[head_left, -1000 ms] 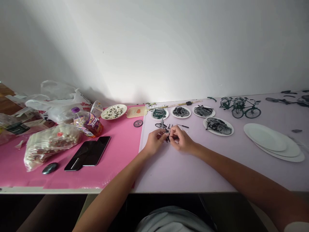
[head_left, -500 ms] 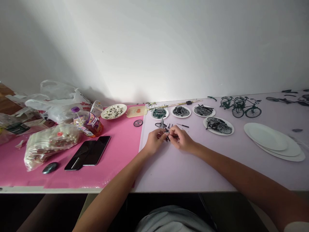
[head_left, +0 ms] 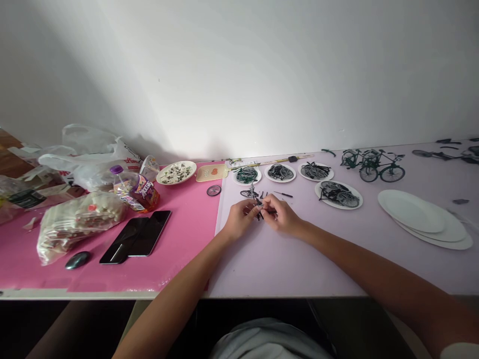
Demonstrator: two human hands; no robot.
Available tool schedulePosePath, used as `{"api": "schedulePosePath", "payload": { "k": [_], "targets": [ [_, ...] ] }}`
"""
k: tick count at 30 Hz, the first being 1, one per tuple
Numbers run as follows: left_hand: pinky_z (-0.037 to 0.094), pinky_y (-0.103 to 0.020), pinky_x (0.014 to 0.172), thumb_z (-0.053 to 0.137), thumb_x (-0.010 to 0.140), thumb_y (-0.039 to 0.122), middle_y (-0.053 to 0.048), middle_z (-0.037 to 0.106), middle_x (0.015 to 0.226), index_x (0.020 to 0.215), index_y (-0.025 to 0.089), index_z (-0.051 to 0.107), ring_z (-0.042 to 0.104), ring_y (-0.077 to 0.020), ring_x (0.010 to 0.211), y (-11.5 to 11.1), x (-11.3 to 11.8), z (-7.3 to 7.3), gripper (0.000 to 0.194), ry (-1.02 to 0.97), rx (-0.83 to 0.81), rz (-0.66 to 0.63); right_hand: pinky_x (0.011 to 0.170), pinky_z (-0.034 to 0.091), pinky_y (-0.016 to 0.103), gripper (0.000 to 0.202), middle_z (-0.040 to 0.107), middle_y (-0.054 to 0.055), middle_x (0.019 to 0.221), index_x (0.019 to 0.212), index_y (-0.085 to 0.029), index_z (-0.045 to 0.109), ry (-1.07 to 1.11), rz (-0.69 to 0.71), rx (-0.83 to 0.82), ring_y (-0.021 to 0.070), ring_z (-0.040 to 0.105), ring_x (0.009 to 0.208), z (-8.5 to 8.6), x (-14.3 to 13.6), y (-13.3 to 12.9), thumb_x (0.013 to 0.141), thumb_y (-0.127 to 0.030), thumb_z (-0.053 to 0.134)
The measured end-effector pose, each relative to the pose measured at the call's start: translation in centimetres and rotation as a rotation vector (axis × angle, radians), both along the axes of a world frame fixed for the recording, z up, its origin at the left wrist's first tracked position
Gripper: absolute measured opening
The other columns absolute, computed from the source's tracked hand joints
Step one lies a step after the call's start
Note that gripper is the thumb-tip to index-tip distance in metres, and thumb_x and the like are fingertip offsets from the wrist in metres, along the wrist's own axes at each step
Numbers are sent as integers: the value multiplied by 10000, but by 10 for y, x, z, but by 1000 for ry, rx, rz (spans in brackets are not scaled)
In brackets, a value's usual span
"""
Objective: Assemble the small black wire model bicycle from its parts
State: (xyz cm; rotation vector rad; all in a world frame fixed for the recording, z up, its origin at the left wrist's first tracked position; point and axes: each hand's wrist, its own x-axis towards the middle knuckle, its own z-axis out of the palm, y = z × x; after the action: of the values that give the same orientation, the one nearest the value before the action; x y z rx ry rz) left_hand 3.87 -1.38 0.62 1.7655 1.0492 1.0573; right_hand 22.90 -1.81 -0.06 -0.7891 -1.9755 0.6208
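Observation:
A small dark model bicycle part (head_left: 258, 215) is pinched between my two hands, mostly covered by the fingers. My left hand (head_left: 239, 219) closes thumb and fingertips on its left side. From the right, my right hand (head_left: 282, 215) pinches at the same part, with a dark bit showing under its fingers. Just beyond the fingertips is a dark spoked wheel (head_left: 247, 193) with a grey upright piece beside it; whether these join the held part I cannot tell. Small black pieces (head_left: 264, 195) and a thin dark screwdriver-like tool (head_left: 285, 194) lie behind my right hand.
Plates of model bicycle parts (head_left: 339, 195) stand behind the hands. Assembled green bicycles (head_left: 381, 167) and stacked white plates (head_left: 422, 214) are at right. Left are a loose wheel (head_left: 214, 190), a bowl (head_left: 176, 173), phones (head_left: 138, 237), a bottle (head_left: 136, 189) and bags (head_left: 80, 217).
Both hands stay in nearly the same place, still pinching the part. My right fingers have shifted very slightly; nothing else has visibly moved.

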Motion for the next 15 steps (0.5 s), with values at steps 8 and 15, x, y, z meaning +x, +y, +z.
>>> {"api": "schedulePosePath", "payload": {
  "k": [8, 15],
  "targets": [
    [508, -268, 669, 644, 915, 501, -68, 741, 870, 1026, 149, 724, 628, -147, 687, -1, 0, 0, 378, 15, 5, -6, 540, 346, 233, 188, 415, -69, 687, 926, -252, 389, 17, 32, -40, 118, 420, 553, -1, 0, 1, 904, -183, 562],
    [510, -267, 682, 633, 927, 456, -65, 746, 869, 1050, 155, 730, 635, -149, 701, -1, 0, 0, 339, 35, 12, -10, 560, 362, 240, 201, 428, -61, 713, 929, -254, 384, 26, 36, -53, 123, 444, 576, -2, 1, 1, 899, -185, 570]
  ]
}}
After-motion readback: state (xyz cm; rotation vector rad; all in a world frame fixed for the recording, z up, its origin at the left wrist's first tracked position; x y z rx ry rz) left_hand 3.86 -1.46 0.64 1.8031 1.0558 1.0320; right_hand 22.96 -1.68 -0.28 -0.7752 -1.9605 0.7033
